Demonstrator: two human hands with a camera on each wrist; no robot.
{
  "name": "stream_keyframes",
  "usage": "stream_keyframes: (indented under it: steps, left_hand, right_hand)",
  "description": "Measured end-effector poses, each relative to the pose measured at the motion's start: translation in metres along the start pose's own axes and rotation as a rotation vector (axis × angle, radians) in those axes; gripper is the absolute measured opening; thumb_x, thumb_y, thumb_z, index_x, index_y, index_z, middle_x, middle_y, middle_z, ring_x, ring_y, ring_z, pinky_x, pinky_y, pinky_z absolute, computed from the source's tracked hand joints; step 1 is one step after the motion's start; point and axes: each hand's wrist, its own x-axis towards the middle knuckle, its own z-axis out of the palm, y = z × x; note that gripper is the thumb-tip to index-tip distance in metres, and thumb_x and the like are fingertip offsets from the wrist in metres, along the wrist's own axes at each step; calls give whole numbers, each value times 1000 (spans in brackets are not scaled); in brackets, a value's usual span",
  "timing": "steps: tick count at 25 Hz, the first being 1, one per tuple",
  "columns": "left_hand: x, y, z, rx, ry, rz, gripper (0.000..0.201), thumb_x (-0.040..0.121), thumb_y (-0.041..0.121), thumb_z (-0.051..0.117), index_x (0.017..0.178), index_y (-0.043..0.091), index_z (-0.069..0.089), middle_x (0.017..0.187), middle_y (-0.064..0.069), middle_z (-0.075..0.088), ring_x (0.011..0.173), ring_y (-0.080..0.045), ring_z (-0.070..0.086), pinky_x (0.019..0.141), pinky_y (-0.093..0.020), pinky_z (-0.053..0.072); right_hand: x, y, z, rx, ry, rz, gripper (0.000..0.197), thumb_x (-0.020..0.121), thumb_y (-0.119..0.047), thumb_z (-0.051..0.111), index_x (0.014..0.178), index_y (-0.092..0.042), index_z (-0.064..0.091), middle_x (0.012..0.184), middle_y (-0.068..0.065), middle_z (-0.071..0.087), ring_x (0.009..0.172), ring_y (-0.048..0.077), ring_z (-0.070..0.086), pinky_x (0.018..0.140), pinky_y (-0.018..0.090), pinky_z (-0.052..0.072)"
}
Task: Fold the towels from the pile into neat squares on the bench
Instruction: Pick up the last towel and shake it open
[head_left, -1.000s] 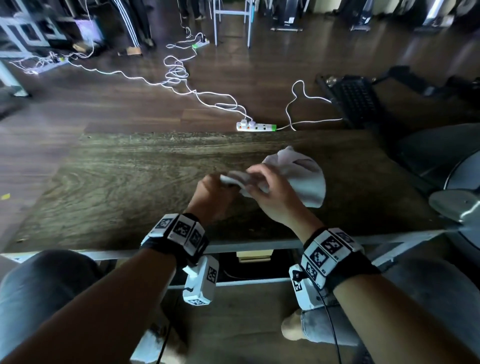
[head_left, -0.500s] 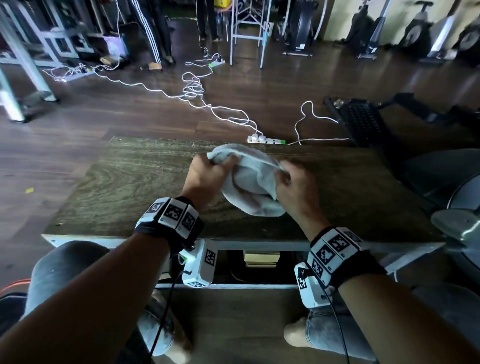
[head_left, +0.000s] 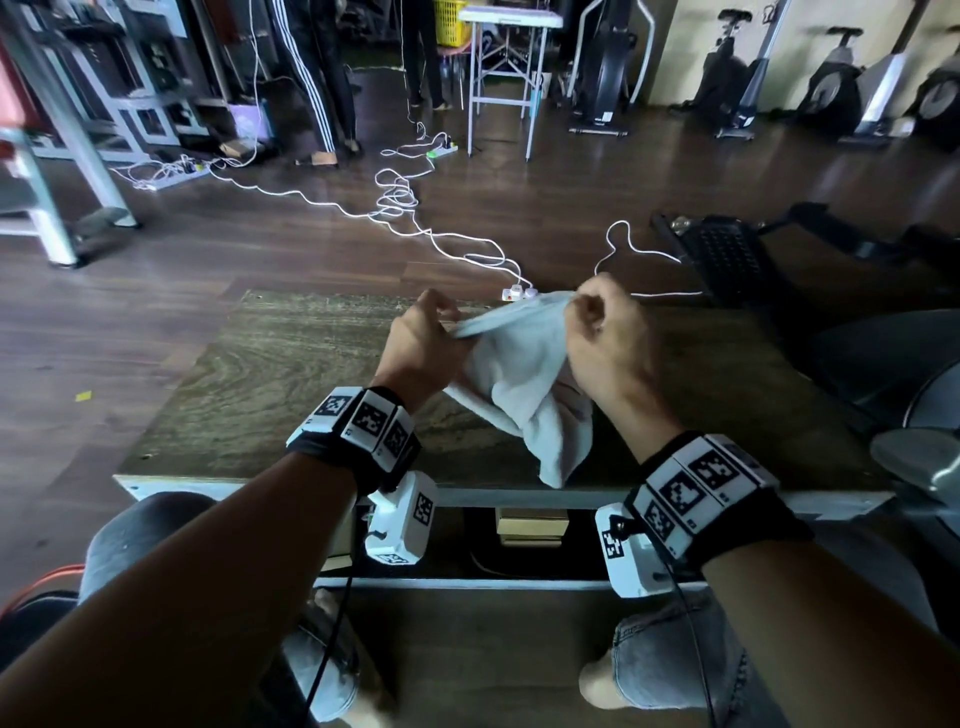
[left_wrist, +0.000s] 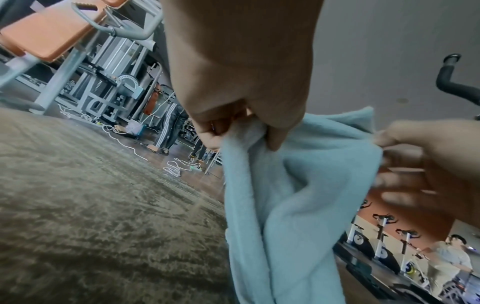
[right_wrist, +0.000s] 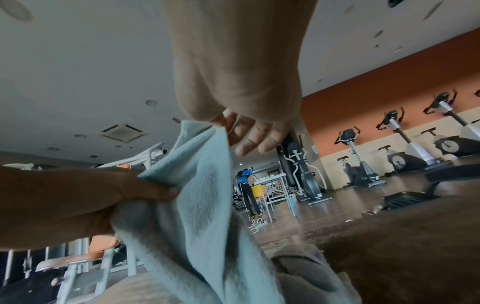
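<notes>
You've got the towel (head_left: 524, 374) up off the bench (head_left: 291, 374), held by its top edge w/ both hands, prob. so it hangs free and the corners can be found and squared before any fold. Your left hand (head_left: 423, 343) is curled tight on the left end of that edge; the left wrist view shows thumb and fingers bunching the cloth, not a clean corner pinch. Your right hand (head_left: 605, 338) pinches the other end betw. thumb and forefinger, the remaining fingers loose and splayed below per the right wrist view. The hands are close together, so the top edge sags and the body droops in creases, its low tip hanging toward the bench's near edge, right of centre; can't tell if it touches the wood. I'd judge the step as opening out the cloth, no fold made yet, and no pile or finished squares show in these views. Room: the bench is bare to the left of your hands, right out to its left edge, and there's some bare wood to the right too, so spreading your hands apart looks unobstructed. Far edge sits just beyond your knuckles, w/ a power strip (head_left: 517, 293) and white cable (head_left: 405, 208) on the floor past it, so lay the cloth toward the middle, not outward. Near edge is the risk: a drooping tail could slide off.
</notes>
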Motion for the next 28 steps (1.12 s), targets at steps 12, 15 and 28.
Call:
stream_keyframes:
  steps: [12,15,28]
  left_hand:
    - [8,42,13,18,-122,372,17,71,23,71,79,16,58,66,-1,64,64,-22,60,57,-23,41]
    - [16,31,3,110,-15,354,7,73,20,66,79,16,68,72,-4,71,75,-27,68,65,-27,48]
    - [33,7,-28,-33,-67,326,15,93,20,60,79,22,56,54,9,49,48,1,42,52,-19,36]
  right_hand:
    - [-4,3,-21,-210,-269,-230,20,83,-22,61,102,-28,63,82,-8,68,80,19,64,64,30,45]
    - [1,-3,-32,-126,-190,-269,7,91,-30,60,97,-27,63,68,-11,56,69,14,57,59,30,39]
    - [12,-2,-10,-188,-250,-272,49,77,-33,73,125,-26,62,118,-7,62,112,21,46,99,35,39]
